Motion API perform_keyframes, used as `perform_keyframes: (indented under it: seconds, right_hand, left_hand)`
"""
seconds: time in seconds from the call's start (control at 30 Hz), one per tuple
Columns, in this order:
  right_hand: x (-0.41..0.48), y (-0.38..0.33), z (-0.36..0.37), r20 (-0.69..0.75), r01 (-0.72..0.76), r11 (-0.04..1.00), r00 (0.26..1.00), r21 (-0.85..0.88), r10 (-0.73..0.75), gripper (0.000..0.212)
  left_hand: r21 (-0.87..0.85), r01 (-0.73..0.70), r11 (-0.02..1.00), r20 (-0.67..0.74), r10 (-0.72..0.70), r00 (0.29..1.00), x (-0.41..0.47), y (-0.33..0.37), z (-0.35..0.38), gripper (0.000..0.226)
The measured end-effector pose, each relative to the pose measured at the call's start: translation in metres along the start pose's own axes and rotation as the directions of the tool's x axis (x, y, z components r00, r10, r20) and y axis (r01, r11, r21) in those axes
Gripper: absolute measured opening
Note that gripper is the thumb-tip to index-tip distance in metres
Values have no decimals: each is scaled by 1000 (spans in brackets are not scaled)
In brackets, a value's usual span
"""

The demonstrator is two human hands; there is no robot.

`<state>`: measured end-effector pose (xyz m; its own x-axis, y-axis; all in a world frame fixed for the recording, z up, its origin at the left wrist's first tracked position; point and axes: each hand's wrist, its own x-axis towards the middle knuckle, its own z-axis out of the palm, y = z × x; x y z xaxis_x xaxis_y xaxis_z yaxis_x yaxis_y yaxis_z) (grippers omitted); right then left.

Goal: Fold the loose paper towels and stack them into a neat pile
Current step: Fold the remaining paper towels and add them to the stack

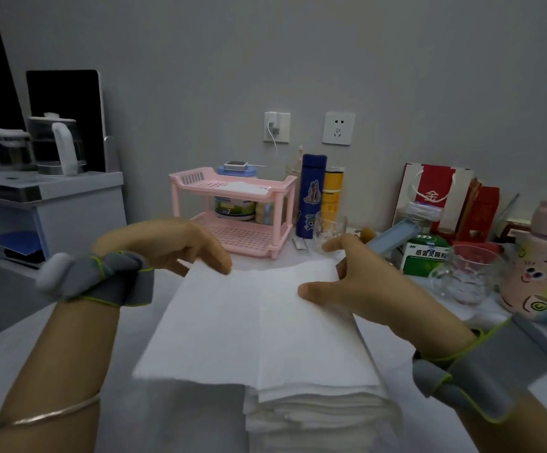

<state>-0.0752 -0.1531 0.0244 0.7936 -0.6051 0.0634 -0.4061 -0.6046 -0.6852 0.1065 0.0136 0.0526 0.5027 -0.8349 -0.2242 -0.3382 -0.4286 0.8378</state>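
Grey wall with two sockets (337, 128) backs the white bench (419, 289), and clutter lines its far edge.

You are part-way through folding one towel. Your left hand (180, 246) pinches the far left corner of the loose sheet (249, 322). Your right hand (363, 282) grips the far right corner, thumb on top and the other fingers beneath. Both sets of fingers are closed on the paper, neither released. The sheet is spread open with a crease running down its middle. Its right half lies over the pile (317, 410) at the near edge of the bench, and its left half hangs out past the pile's left side.

The next move looks like closing the sheet along that crease by carrying the overhanging left half across onto the right. You would then need to square its edges with the pile below. Thin paper will sag and skew if one corner leads, so both corners should travel together.

By count:
- One loose sheet is in hand.
- One pile is there, of many layers that are too fine to number.
- At the far edge stand one pink two-tier rack (232, 207), one blue flask (311, 194) and one yellow canister (333, 191).
- Two clear glasses are in view, one at the far edge (329, 227) and one toward the right edge (465, 276).
- One green box (425, 255) and one pink cartoon bottle (540, 256) sit toward the right edge.
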Motion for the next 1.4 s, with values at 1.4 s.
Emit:
perform_keyframes:
  seconds: [1.4]
  right_hand:
    - [-13, -11, -8, 379, 198, 930, 871, 308, -311, 41]
  left_hand:
    - [117, -51, 992, -176, 71, 982, 23, 18, 12, 20]
